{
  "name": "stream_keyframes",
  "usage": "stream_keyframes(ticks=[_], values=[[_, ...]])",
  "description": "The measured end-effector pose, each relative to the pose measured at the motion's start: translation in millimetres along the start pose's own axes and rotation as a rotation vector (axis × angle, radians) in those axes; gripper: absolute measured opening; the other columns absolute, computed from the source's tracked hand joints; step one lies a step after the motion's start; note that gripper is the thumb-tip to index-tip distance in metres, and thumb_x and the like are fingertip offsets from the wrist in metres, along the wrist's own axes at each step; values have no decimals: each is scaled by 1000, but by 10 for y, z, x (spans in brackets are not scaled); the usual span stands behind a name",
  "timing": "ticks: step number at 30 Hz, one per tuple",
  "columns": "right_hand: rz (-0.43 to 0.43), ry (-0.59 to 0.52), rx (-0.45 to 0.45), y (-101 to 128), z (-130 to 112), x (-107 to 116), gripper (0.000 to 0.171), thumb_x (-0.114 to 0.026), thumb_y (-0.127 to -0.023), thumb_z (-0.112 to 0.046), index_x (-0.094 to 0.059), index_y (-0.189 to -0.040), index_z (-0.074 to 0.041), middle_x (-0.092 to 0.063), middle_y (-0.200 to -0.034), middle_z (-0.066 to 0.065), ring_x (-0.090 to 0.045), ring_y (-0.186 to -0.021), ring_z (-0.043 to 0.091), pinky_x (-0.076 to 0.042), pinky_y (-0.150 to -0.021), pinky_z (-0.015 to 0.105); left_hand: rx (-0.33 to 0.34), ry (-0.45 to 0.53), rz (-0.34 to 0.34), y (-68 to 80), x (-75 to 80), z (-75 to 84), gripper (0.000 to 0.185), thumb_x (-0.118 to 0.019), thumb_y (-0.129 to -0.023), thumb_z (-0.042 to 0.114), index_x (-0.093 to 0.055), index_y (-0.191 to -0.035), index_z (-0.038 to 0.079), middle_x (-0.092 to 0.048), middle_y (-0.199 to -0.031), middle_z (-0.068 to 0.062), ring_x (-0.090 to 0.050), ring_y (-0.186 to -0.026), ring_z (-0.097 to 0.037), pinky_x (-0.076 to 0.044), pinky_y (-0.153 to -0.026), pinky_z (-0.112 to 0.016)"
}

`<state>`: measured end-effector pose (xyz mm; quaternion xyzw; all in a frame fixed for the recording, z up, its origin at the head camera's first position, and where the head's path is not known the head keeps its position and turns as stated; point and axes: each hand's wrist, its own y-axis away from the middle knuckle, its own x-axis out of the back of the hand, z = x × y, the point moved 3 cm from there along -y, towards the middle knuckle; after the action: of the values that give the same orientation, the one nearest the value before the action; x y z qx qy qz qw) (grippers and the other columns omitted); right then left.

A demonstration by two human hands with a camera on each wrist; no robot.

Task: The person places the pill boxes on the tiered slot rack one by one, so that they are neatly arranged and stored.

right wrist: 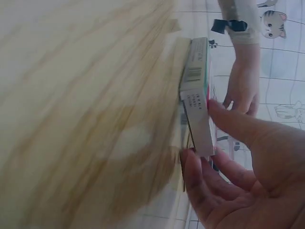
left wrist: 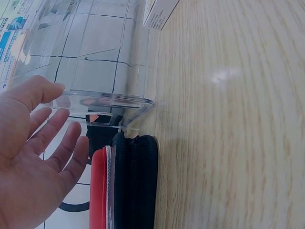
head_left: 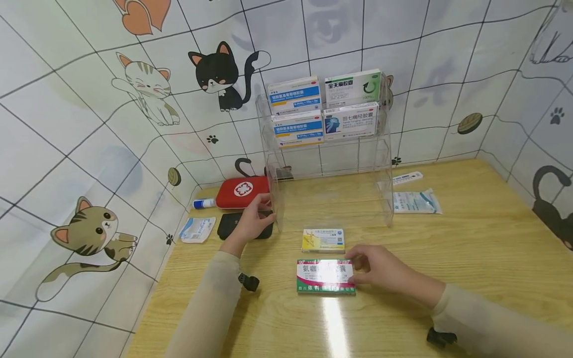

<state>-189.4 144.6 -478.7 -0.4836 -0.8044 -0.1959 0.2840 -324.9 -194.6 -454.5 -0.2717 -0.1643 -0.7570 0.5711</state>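
Note:
My right hand (head_left: 380, 268) holds the right end of a green, white and pink medicine box (head_left: 320, 278), thumb on its near side and fingers on the far side. In the right wrist view, the box's white end (right wrist: 199, 121) sits between thumb and fingers. Just behind it lies a yellow and white medicine box (head_left: 323, 239). My left hand (head_left: 255, 219) is at the left side of a clear acrylic display stand (head_left: 329, 174). The left wrist view shows its fingers loosely spread, with nothing in them; whether they touch the stand I cannot tell.
Blue-and-white boxes (head_left: 297, 129), a green-and-white box (head_left: 352, 89) and a white box (head_left: 351, 121) fill the stand's upper tiers. Left are a red first-aid case (head_left: 241, 193), black case (head_left: 228, 226), blue-capped tube (head_left: 204, 203) and packet (head_left: 197, 229). Another packet (head_left: 416, 202) lies right.

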Motion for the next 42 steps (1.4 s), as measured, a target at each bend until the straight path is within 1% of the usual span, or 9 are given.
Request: stream_keyframes(ticks=[4,6,12,17,23,27,31,35,42], values=[[65,-87,-11,19,-50,85,29,-86,-85,-16,-74,-111,-12,-76,-100,1,-71,-86,12,-59,-74,22,-2,-4,3,-10,-18,5,57,-72,-97,14,-46,-147,15,-59,-138,-13,-58,-125,-29,-52,-105,-49],[123,-101,29,-1,-75,153,21,-82,-88,-13,-76,-108,-14,-77,-104,2,-73,-87,12,-60,-76,22,-2,-9,11,-19,-18,1,56,-72,-96,13,-47,-146,16,-60,-136,-11,-59,-124,-29,-53,-104,-49],[282,-54,123,-136,-131,383,18,-79,-92,-12,-79,-109,-17,-78,-110,2,-76,-92,13,-61,-80,25,5,-3,13,-9,-29,0,57,-72,-96,11,-46,-147,16,-59,-135,-11,-59,-123,-29,-53,-104,-49],[407,-12,153,-351,-252,639,17,-78,-93,-17,-80,-110,-20,-78,-111,2,-77,-92,18,-62,-76,30,23,-9,17,1,-16,13,57,-72,-96,11,-47,-146,18,-60,-135,-12,-59,-123,-29,-54,-102,-50],[559,-25,242,-697,-488,967,17,-79,-92,-16,-79,-109,-17,-78,-111,2,-76,-92,19,-59,-73,20,27,2,10,10,-13,10,59,-72,-96,11,-45,-149,13,-59,-136,-15,-58,-122,-31,-54,-101,-51],[668,15,302,-923,-677,1196,18,-79,-92,-15,-78,-110,-14,-78,-107,3,-76,-89,21,-56,-75,16,15,2,6,3,-11,6,58,-71,-96,10,-46,-148,14,-59,-136,-14,-59,-123,-31,-54,-101,-51],[712,50,299,-1114,-814,1378,19,-78,-94,-18,-77,-112,-14,-77,-108,4,-74,-91,20,-56,-77,27,1,-8,6,-4,-13,2,58,-72,-96,11,-46,-148,15,-59,-136,-13,-59,-123,-30,-54,-101,-50],[728,13,304,-1309,-809,1458,20,-77,-94,-15,-77,-114,-12,-76,-112,6,-73,-95,21,-60,-85,39,1,-5,6,3,-6,13,59,-73,-96,11,-46,-147,15,-59,-136,-14,-59,-123,-30,-54,-102,-50],[717,-12,249,-1576,-672,1382,19,-76,-95,-14,-77,-113,-14,-72,-117,4,-70,-98,18,-60,-87,36,13,-3,5,10,-19,21,57,-72,-96,9,-47,-146,18,-60,-135,-11,-59,-123,-29,-54,-102,-50]])
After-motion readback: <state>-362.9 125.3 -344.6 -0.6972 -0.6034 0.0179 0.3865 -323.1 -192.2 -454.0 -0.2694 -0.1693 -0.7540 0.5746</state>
